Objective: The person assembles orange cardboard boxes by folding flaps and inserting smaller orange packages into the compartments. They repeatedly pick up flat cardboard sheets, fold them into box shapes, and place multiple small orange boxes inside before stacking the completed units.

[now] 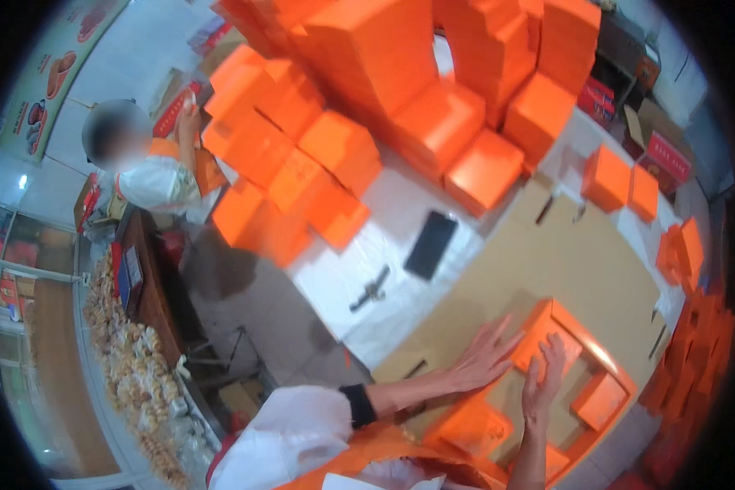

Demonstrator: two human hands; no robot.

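Note:
A large shallow orange box (594, 341) lies open on a tan cardboard sheet (576, 261) in front of me. Inside it, small orange boxes sit in the corners, one by my hands (570, 353), one at the right (600, 400) and one at the near left (475, 429). My left hand (488, 359) rests at the far left edge of the large box, its fingers stretched out. Over the inside of the box is my right hand (541, 380), fingers apart, its fingertips at the far small box. Neither hand appears to grip anything.
Tall stacks of orange boxes (367, 57) stand at the back, with a lower pile (290, 163) left of them. A black flat rectangular object (430, 245) and a wristwatch (371, 290) lie on the white covering. Another person (159, 184) stands at the far left.

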